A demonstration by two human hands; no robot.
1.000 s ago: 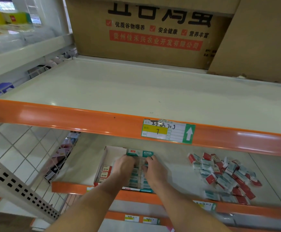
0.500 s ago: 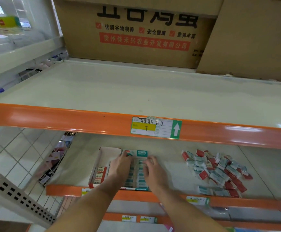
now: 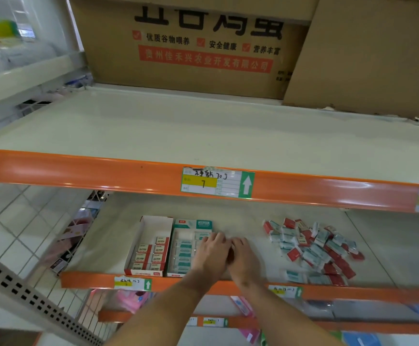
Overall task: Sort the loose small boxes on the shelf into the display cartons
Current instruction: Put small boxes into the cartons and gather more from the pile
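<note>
1. The loose small boxes (image 3: 313, 248), red ones and teal ones mixed, sit in a messy heap on the right part of the lower shelf (image 3: 240, 218), spread out almost to its front edge.
2. Two display cartons stand side by side at the left of that same shelf. The red carton (image 3: 153, 228) has rows of red-and-white boxes in its front half, back half bare. The teal carton (image 3: 191, 226) touches its right side and has teal boxes lined up inside.
3. Left hand (image 3: 212, 255) is over the right edge of the teal carton, fingers bent down toward the boxes in it. Can't tell if it's actually holding one.
4. Right hand (image 3: 243, 258) is pressed right up against the left one, just right of the teal carton, fingers curled. Something small and red shows between the two hands, but what it is and which hand grips it isn't clear.
5. The heap is well apart from both hands, off to their right.
6. Above is an upper shelf (image 3: 203, 136) with an orange front rail and a handwritten price label (image 3: 217, 182) stuck on it.
7. At the back of that upper shelf are big brown cardboard boxes (image 3: 196, 46) with printed Chinese text.
</note>
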